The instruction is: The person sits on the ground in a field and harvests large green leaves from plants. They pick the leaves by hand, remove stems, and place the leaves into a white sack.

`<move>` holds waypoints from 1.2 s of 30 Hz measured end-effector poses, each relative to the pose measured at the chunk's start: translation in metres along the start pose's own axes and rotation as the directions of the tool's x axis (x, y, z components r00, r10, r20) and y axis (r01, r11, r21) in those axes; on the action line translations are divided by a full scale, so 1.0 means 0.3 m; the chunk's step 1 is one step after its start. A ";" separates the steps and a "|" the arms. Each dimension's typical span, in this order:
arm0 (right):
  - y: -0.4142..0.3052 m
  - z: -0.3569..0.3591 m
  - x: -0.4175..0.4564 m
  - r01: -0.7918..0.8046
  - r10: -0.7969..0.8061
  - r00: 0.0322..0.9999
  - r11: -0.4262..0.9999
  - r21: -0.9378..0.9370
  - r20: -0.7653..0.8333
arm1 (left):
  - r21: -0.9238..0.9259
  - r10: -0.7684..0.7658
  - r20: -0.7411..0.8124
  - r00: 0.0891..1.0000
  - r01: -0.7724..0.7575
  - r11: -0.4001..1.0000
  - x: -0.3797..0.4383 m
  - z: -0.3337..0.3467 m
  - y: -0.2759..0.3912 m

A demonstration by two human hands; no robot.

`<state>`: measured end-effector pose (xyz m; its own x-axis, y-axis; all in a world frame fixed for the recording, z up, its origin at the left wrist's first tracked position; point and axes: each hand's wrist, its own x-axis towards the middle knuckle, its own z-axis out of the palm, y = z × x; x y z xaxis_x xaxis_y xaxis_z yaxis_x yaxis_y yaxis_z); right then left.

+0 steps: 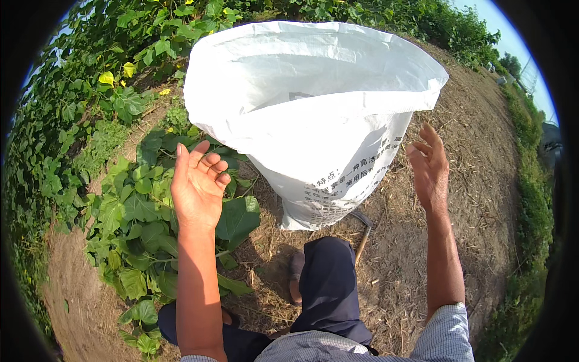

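Note:
A large white woven plastic sack (312, 135) stands upright before me, its wide mouth spread and its rim folded over. Dark printed writing covers its lower right side, and I can see part of the inner wall. My left hand (199, 185) is raised at the sack's left side, palm up, fingers loosely curled and holding nothing. On the other side my right hand (429, 167) hovers just beyond the sack's right edge, fingers bent and apart, with nothing in them. Neither hand appears to touch the sack. The sack's bottom is hidden from view.
Cut leafy stems (149, 226) lie heaped on the left, partly under my left forearm. A sickle (363, 235) rests on the straw-strewn soil (407, 280) by my knee (330, 271), its blade partly behind the sack. Dense green plants (108, 59) grow at the far left.

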<state>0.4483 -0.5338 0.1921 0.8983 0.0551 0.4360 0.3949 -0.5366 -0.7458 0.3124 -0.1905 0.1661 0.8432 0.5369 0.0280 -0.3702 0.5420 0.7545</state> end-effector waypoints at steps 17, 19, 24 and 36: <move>-0.126 -0.032 -0.004 0.108 -0.089 0.993 0.955 0.276 -0.082 | 0.217 0.209 0.025 0.978 -0.210 0.953 -0.090 0.088 0.046; -0.195 -0.049 0.018 0.306 -0.268 0.944 0.930 0.204 -0.195 | 0.353 0.362 0.055 0.931 -0.357 0.865 -0.106 0.119 0.042; -0.364 -0.095 0.154 0.436 -0.434 0.900 0.899 0.050 -0.036 | 0.555 0.519 0.244 0.819 -0.557 0.618 -0.171 0.221 0.069; -0.391 0.211 0.626 0.194 -0.155 0.736 0.981 0.014 0.659 | 0.773 0.127 0.630 0.766 -0.635 -0.001 -0.107 0.336 0.148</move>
<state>0.5829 -0.4072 0.3294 0.7268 0.6789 0.1042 0.5644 -0.5039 -0.6539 0.3083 -0.2488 0.2648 0.8447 0.0729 0.5303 -0.2338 -0.8410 0.4879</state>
